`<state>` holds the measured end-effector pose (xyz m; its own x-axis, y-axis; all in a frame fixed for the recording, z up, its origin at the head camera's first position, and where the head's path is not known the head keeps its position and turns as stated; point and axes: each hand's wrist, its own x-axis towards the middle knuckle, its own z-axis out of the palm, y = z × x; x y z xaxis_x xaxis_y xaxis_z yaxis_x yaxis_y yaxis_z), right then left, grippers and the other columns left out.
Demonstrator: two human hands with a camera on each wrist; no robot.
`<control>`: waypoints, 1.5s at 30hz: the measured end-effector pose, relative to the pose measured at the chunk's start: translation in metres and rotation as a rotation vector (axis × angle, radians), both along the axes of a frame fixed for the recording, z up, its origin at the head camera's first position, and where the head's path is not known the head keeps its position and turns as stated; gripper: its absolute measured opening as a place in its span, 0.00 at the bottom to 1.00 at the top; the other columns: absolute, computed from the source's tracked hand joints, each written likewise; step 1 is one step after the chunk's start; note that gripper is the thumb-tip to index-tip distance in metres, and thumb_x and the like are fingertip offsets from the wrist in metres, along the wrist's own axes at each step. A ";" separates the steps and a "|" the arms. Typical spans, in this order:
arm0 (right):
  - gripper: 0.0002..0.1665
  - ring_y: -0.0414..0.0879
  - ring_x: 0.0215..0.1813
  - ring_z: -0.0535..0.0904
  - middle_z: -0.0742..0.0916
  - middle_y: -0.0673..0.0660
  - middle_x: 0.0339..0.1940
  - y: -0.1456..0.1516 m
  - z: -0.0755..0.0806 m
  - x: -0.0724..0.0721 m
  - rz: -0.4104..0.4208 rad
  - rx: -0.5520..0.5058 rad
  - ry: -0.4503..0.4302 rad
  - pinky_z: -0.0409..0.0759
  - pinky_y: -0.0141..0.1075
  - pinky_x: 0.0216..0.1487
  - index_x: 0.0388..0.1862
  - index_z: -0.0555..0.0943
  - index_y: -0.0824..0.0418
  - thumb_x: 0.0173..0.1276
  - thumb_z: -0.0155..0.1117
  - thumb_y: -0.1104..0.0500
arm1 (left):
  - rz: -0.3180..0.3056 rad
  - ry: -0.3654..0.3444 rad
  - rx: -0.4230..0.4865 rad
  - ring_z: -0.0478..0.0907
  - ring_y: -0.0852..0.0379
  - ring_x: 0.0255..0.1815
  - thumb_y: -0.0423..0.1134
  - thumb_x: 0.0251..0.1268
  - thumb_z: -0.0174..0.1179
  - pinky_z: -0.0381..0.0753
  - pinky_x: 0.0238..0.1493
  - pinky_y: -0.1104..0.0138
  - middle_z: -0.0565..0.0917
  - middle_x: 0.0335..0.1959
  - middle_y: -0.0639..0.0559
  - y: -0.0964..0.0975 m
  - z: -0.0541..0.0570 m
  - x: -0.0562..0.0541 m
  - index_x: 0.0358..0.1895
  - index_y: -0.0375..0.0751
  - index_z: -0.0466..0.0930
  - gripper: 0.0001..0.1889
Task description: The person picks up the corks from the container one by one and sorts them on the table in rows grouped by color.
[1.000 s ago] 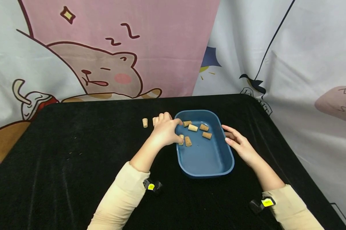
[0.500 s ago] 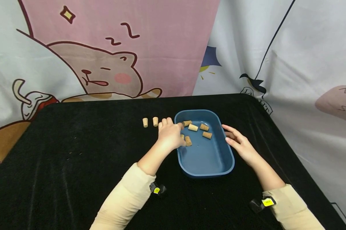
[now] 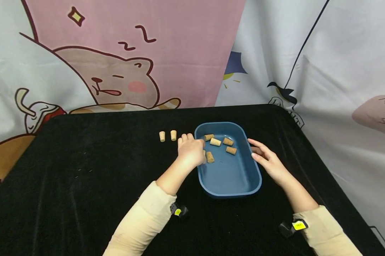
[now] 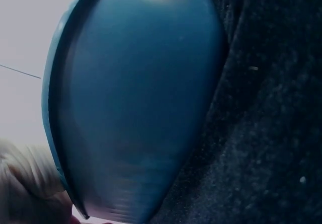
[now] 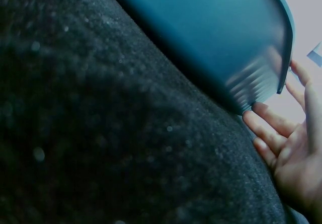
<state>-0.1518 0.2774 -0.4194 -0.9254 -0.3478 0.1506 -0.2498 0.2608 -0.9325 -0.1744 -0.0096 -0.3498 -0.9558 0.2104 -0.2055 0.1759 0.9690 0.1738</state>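
Observation:
A blue plastic tub (image 3: pixel 232 177) stands on the black cloth, with several corks lying in it, one of them pale (image 3: pixel 215 142). My left hand (image 3: pixel 191 151) reaches over the tub's left rim, its thumb and index finger curled round a cork (image 3: pixel 204 153) by the left wall. Most of that cork is hidden behind the hand. The left wrist view has the tub's outer wall (image 4: pixel 136 83) with the hand (image 4: pixel 30 183) at the rim. My right hand (image 3: pixel 269 161) touches the tub's right side with fairly straight fingers; in the right wrist view, fingertips (image 5: pixel 249 116) meet its lower edge.
Two pale corks (image 3: pixel 162 136) (image 3: pixel 173 135) stand on the black cloth (image 3: pixel 83 199) left of the tub. A printed curtain (image 3: pixel 179 53) hangs behind the table. Small light specks (image 3: pixel 78 175) lie on the cloth at left.
My left hand has moved right and slightly toward me, its thumb and index finger drawing together near the cork. The second standing cork has come into full view. My right hand stays put.

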 end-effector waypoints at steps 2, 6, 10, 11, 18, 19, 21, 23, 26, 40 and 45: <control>0.29 0.40 0.53 0.78 0.73 0.73 0.61 0.000 0.000 0.000 0.000 0.000 0.005 0.77 0.35 0.49 0.75 0.57 0.59 0.77 0.46 0.61 | -0.007 -0.003 -0.011 0.60 0.45 0.51 0.49 0.52 0.70 0.59 0.53 0.54 0.69 0.46 0.43 0.001 0.000 0.000 0.52 0.53 0.79 0.22; 0.29 0.40 0.53 0.78 0.73 0.75 0.60 -0.001 0.000 0.000 0.007 -0.010 0.020 0.77 0.34 0.48 0.75 0.57 0.60 0.77 0.45 0.63 | -0.022 -0.013 -0.051 0.60 0.44 0.52 0.47 0.55 0.67 0.59 0.54 0.53 0.69 0.48 0.42 0.003 0.001 0.000 0.55 0.51 0.79 0.23; 0.29 0.40 0.53 0.78 0.73 0.76 0.59 -0.001 0.000 0.001 0.015 -0.022 0.032 0.77 0.34 0.48 0.75 0.57 0.60 0.77 0.44 0.64 | -0.015 -0.028 -0.092 0.60 0.44 0.53 0.48 0.55 0.67 0.59 0.54 0.53 0.69 0.49 0.42 0.006 0.002 -0.001 0.57 0.50 0.78 0.25; 0.29 0.40 0.52 0.78 0.73 0.76 0.59 -0.001 0.001 0.001 0.015 -0.022 0.032 0.77 0.34 0.48 0.75 0.57 0.60 0.77 0.44 0.64 | -0.013 -0.031 -0.101 0.60 0.44 0.53 0.48 0.55 0.67 0.59 0.54 0.53 0.69 0.49 0.42 0.006 0.002 -0.001 0.57 0.50 0.78 0.24; 0.29 0.40 0.53 0.78 0.73 0.76 0.59 0.000 0.001 0.000 0.017 -0.016 0.028 0.77 0.34 0.48 0.75 0.57 0.60 0.77 0.44 0.63 | -0.013 -0.013 -0.146 0.60 0.44 0.55 0.47 0.61 0.63 0.58 0.56 0.53 0.70 0.52 0.40 0.010 0.003 0.000 0.55 0.48 0.80 0.19; 0.29 0.40 0.53 0.78 0.73 0.76 0.59 0.000 0.001 0.000 0.017 -0.015 0.029 0.77 0.34 0.48 0.75 0.57 0.60 0.77 0.44 0.63 | -0.014 -0.009 -0.144 0.60 0.44 0.55 0.47 0.60 0.63 0.58 0.56 0.53 0.70 0.51 0.40 0.010 0.003 0.000 0.54 0.47 0.80 0.19; 0.29 0.40 0.52 0.78 0.73 0.76 0.59 0.000 0.001 0.000 0.016 -0.014 0.034 0.77 0.34 0.48 0.75 0.57 0.60 0.77 0.44 0.64 | -0.021 0.003 -0.125 0.60 0.44 0.53 0.48 0.58 0.65 0.59 0.55 0.53 0.71 0.49 0.41 0.009 0.002 0.000 0.52 0.47 0.81 0.19; 0.29 0.40 0.52 0.78 0.73 0.76 0.59 0.000 0.001 0.001 0.015 -0.014 0.036 0.77 0.34 0.48 0.75 0.57 0.61 0.77 0.44 0.64 | -0.032 0.012 -0.087 0.60 0.45 0.52 0.49 0.55 0.67 0.60 0.53 0.54 0.71 0.46 0.42 0.008 0.001 0.000 0.47 0.47 0.82 0.18; 0.29 0.40 0.52 0.79 0.73 0.76 0.59 0.000 0.000 0.001 0.012 -0.011 0.034 0.77 0.34 0.48 0.75 0.57 0.61 0.77 0.44 0.64 | -0.048 0.020 -0.019 0.61 0.47 0.49 0.50 0.52 0.70 0.60 0.51 0.55 0.71 0.42 0.44 0.004 -0.001 0.000 0.40 0.49 0.82 0.15; 0.29 0.42 0.53 0.79 0.75 0.72 0.59 0.001 0.000 0.001 0.009 -0.002 0.028 0.77 0.36 0.48 0.75 0.58 0.59 0.76 0.45 0.63 | -0.053 0.162 0.222 0.61 0.47 0.47 0.51 0.51 0.71 0.60 0.48 0.55 0.70 0.43 0.45 -0.016 0.017 0.001 0.45 0.52 0.83 0.18; 0.29 0.42 0.53 0.78 0.74 0.71 0.60 0.001 0.000 0.001 0.015 -0.003 0.024 0.77 0.36 0.49 0.75 0.57 0.59 0.77 0.45 0.63 | -0.045 0.221 0.329 0.61 0.47 0.48 0.51 0.52 0.71 0.59 0.51 0.54 0.70 0.43 0.45 -0.028 0.029 0.002 0.47 0.50 0.83 0.19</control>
<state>-0.1512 0.2785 -0.4195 -0.9162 -0.3612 0.1734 -0.2756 0.2543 -0.9270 -0.1721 -0.0374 -0.3210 -0.9579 0.2728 0.0897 0.2845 0.8585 0.4266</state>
